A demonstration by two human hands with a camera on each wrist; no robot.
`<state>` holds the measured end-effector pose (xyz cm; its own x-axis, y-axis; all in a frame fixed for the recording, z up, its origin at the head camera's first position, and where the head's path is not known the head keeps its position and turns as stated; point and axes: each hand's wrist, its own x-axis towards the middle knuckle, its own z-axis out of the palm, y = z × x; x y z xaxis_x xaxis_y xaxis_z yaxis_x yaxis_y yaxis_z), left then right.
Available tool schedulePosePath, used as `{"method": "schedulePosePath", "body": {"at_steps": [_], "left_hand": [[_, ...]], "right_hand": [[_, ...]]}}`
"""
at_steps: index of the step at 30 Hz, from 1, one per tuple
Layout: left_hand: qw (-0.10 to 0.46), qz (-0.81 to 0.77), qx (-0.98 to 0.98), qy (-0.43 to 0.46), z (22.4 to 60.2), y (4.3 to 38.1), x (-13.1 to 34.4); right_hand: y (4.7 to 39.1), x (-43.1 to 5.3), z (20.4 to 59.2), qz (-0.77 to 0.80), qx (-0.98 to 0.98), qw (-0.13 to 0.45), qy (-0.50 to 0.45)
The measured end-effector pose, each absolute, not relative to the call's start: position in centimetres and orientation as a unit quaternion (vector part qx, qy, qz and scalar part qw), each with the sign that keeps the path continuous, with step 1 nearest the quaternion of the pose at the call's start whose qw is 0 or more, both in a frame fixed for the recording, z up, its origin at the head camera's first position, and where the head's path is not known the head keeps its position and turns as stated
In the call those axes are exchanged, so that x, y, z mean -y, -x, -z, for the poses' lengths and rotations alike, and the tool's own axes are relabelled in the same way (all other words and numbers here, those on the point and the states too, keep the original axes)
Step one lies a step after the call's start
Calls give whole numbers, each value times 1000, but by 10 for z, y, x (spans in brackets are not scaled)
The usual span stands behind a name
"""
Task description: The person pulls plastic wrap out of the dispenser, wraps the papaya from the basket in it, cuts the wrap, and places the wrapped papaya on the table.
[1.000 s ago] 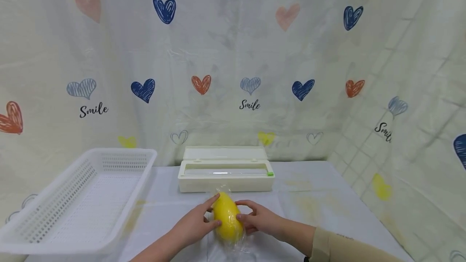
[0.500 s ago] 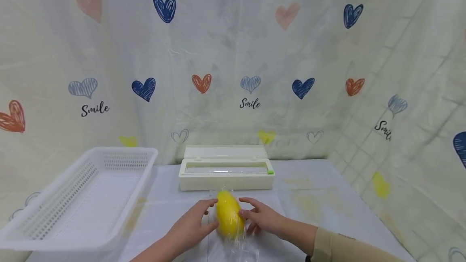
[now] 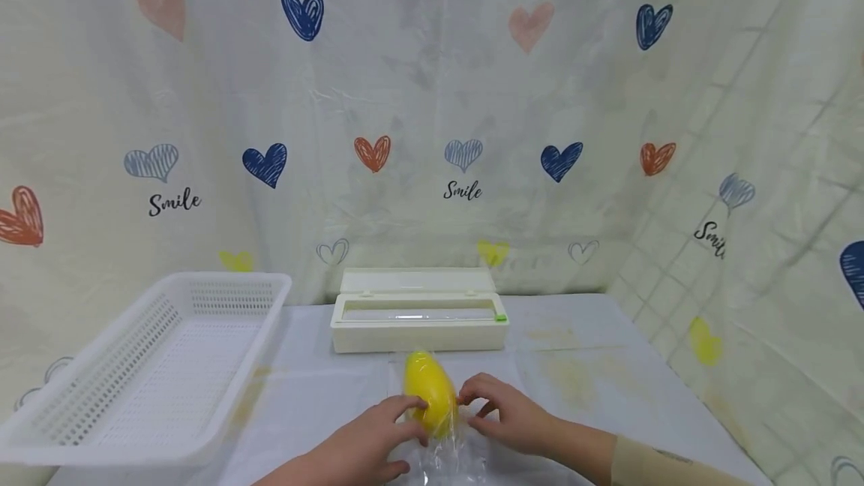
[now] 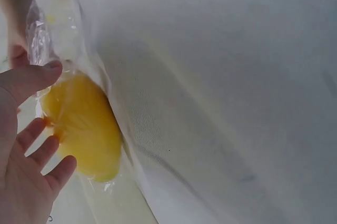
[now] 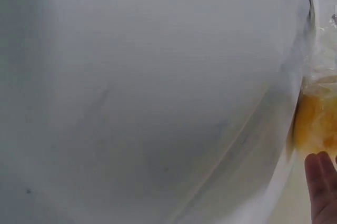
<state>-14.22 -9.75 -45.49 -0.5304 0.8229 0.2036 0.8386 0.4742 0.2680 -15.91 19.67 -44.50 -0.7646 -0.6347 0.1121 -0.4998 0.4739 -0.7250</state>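
A yellow mango [image 3: 429, 382] lies on the cloth-covered table in front of me, wrapped in clear cling film [image 3: 442, 463] whose loose crinkled end trails toward me. My left hand [image 3: 367, 441] is at its near left side, fingers spread and slightly bent. In the left wrist view, those fingertips [image 4: 63, 168] reach the mango's film-covered side, with the thumb over the gathered film. At the mango's right side is my right hand [image 3: 509, 415], fingers loosely bent and thumb apart from them. The right wrist view catches only its fingertips [image 5: 316, 174] beside the wrapped fruit.
Behind the mango stands a white cling film dispenser [image 3: 418, 338], its lid up and a green slider at the right end. To the left is a white perforated plastic basket [image 3: 169, 373]. A heart-printed curtain [image 3: 405, 216] closes off the back and right side.
Both hands have loosened from the mango. The left has moved nearer to me along its side, and the right has drawn a little to the right. The mango has shifted slightly right.
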Motion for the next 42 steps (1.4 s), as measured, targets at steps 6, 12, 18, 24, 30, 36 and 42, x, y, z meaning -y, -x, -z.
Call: {"method": "schedulePosePath", "body": {"at_steps": [6, 12, 18, 24, 30, 36, 42], "left_hand": [[-14, 170, 887, 429, 451, 142, 91], [2, 163, 908, 387, 449, 140, 83], [34, 177, 908, 378, 446, 139, 79], [-10, 241, 913, 328, 445, 142, 83], [-47, 303, 903, 302, 440, 143, 89], [8, 278, 910, 308, 443, 146, 86], [33, 283, 912, 296, 448, 153, 80]], "right_hand": [[158, -205, 448, 334, -854, 104, 386], [156, -202, 448, 288, -863, 73, 410], [153, -195, 450, 292, -871, 39, 394], [152, -189, 444, 405, -849, 60, 335], [153, -184, 437, 469, -840, 86, 258], [156, -179, 437, 477, -849, 75, 213], [153, -173, 441, 502, -840, 86, 185]]}}
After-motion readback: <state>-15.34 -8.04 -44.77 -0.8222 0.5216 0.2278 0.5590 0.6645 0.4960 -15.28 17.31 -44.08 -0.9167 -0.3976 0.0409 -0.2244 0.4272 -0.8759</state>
